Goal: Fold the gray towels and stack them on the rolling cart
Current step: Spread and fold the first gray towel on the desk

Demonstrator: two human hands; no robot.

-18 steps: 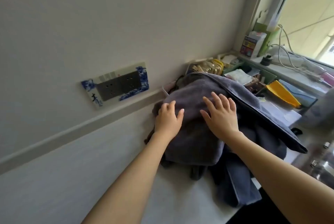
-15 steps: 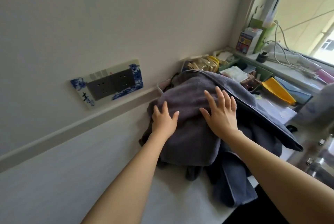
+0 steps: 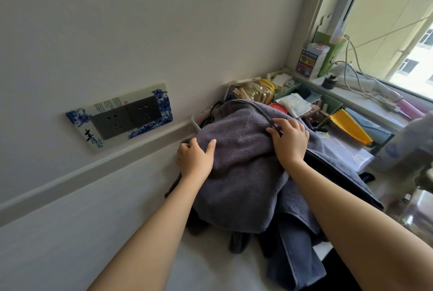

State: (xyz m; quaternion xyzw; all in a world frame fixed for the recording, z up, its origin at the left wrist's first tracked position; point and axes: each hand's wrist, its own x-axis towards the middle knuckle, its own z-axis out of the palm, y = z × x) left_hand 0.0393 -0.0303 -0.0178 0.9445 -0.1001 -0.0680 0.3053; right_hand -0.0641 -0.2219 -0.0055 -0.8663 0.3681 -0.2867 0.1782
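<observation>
Two hands on the heap, head view only. Left hand (image 3: 195, 158) curled over the near-wall edge of the top gray towel (image 3: 236, 168), thumb lying on top, fingers tucked under the fold; looks like a grip on that edge. Right hand (image 3: 289, 139) curled on the towel's far hem, fingertips pinching a ridge of fabric by the seam. Probably both grabbing opposite edges to lift or spread the top towel for folding.

Towel heap: unfolded, draped in a mound on a white surface against the wall, possibly the rolling cart's top, cannot confirm. At least two gray towels: lighter one on top, darker one (image 3: 297, 243) underneath, hanging off the front edge. Exact count unclear, layers overlap. Nothing folded or stacked yet; task looks near its start.

Behind heap: one green organizer tray (image 3: 332, 103) with clutter, one yellow folder (image 3: 349, 126), one red lid (image 3: 278, 106) partly hidden. On windowsill (image 3: 358, 96): one printed carton (image 3: 311, 60), white cables (image 3: 356, 75). On wall: one outlet plate (image 3: 121, 117) with two gray sockets, blue floral trim.
</observation>
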